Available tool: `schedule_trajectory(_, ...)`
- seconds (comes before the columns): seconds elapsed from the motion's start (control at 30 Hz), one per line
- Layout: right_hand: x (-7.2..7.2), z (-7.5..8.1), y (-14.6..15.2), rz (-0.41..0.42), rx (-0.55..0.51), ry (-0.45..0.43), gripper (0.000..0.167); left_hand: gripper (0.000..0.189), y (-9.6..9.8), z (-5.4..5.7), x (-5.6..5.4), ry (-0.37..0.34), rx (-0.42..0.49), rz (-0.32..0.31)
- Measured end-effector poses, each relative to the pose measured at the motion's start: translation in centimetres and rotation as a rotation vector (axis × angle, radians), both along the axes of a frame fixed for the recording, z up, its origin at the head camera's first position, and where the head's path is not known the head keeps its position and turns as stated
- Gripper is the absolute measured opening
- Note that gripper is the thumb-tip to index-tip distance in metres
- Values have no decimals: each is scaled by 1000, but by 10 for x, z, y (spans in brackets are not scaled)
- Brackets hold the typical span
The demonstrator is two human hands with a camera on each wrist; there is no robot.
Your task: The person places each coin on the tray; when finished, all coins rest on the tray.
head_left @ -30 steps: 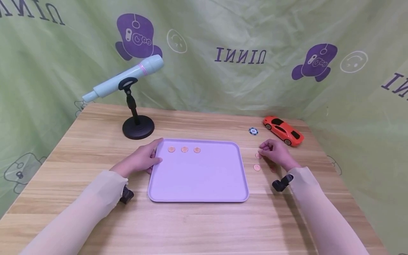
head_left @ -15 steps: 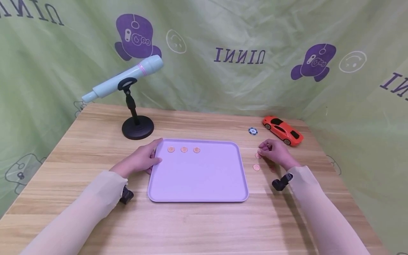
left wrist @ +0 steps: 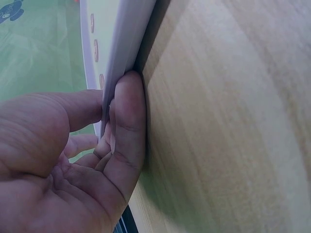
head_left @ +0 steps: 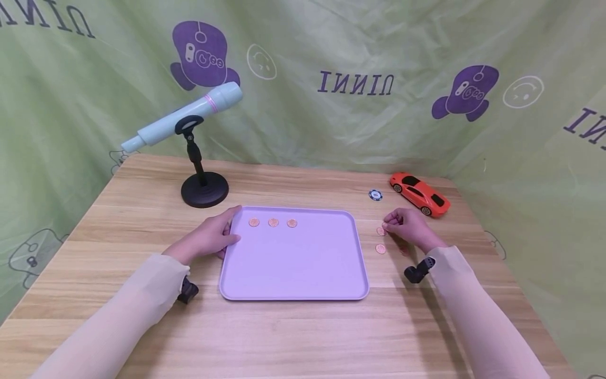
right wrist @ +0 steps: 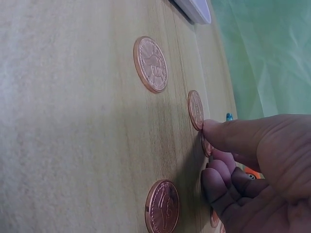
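Note:
My left hand [head_left: 211, 237] grips the left rim of a light purple tray [head_left: 298, 263], thumb above and fingers under the edge in the left wrist view. Three copper coins lie in a row along the tray's far left: a first [head_left: 254, 222], a second [head_left: 273, 222] and a third [head_left: 292, 223]. Right of the tray, my right hand [head_left: 411, 227] is down at the table. In the right wrist view it pinches a partly hidden copper coin [right wrist: 207, 144] between thumb and fingers. Another coin [right wrist: 196, 109] lies against the thumb tip. More coins lie around, including one [right wrist: 150, 64] nearer the camera.
A pale blue microphone [head_left: 189, 116] rests on a black stand [head_left: 205, 189] at the back left. At the back right are a blue and white poker chip [head_left: 375, 195] and an orange toy car [head_left: 420, 195]. A green printed cloth [head_left: 303, 131] hangs behind the wooden table [head_left: 293, 337].
The coin by my right fingertips has shifted slightly left, and the right hand has barely moved. My left hand and the tray stay put.

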State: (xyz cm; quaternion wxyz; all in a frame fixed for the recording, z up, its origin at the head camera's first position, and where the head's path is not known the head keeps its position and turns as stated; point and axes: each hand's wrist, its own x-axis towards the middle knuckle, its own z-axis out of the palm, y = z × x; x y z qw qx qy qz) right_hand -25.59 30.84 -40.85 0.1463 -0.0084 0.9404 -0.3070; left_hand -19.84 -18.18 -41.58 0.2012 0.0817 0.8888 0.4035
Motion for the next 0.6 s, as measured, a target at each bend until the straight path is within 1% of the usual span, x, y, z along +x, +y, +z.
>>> schedule_trajectory(0.3, 1, 2, -1, -31, 26, -36, 29, 79, 0, 0, 1, 5, 4, 0)
schedule_trajectory(0.6, 0, 2, 1, -9, 64, -30, 28, 79, 0, 1, 1, 8, 3, -4)
